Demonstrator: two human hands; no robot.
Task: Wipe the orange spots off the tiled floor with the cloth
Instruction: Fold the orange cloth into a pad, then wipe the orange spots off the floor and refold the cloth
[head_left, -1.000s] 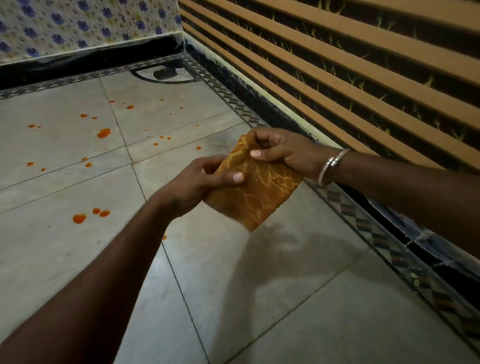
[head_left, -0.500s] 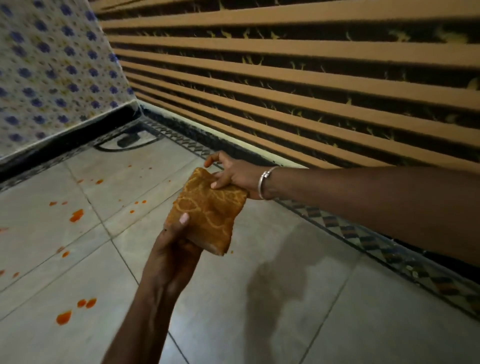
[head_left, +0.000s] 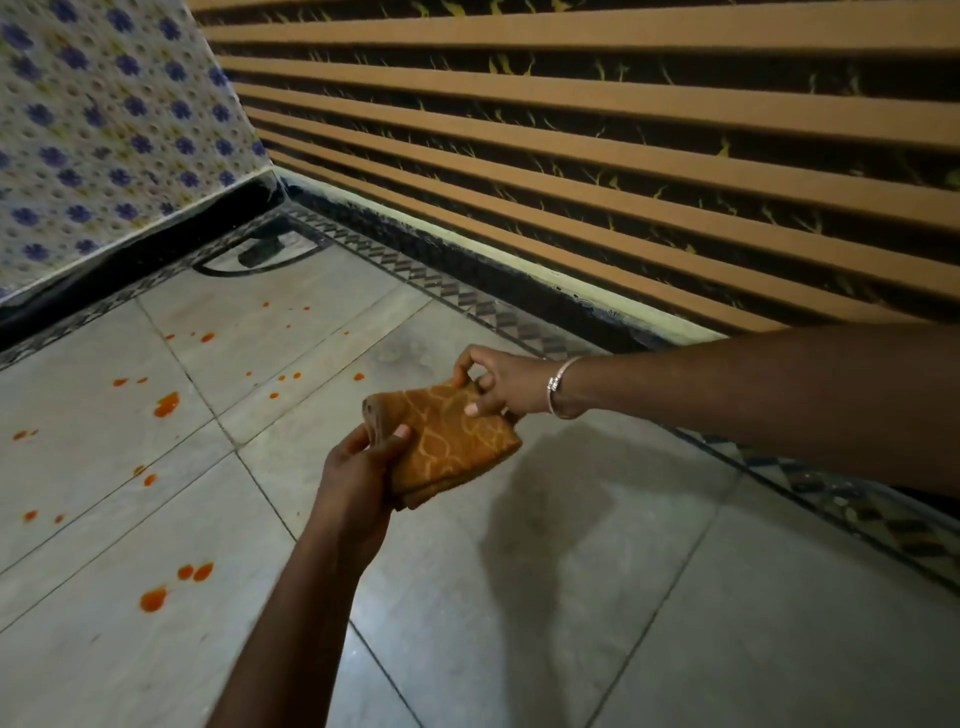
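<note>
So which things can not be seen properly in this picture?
- Head view: underside of the cloth, hidden by its own folds and the left hand.
- Dark object in the far corner: too small and dim to identify.
- Orange spots: the left edge may cut off more.

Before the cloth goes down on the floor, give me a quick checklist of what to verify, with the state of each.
1. Cloth folded into a pad: ok, it sits as a thick folded stack.
2. Left hand gripping it: ok, thumb on top at the near edge.
3. Right hand gripping it: ok, fingers pinch the far corner.
4. Cloth on the floor: not ok, it is held above the tiles, casting a shadow below.
5. Orange spots to wipe: not ok, many remain, all to the left of the cloth.
6. Cloth damp enough: cannot tell.
</note>
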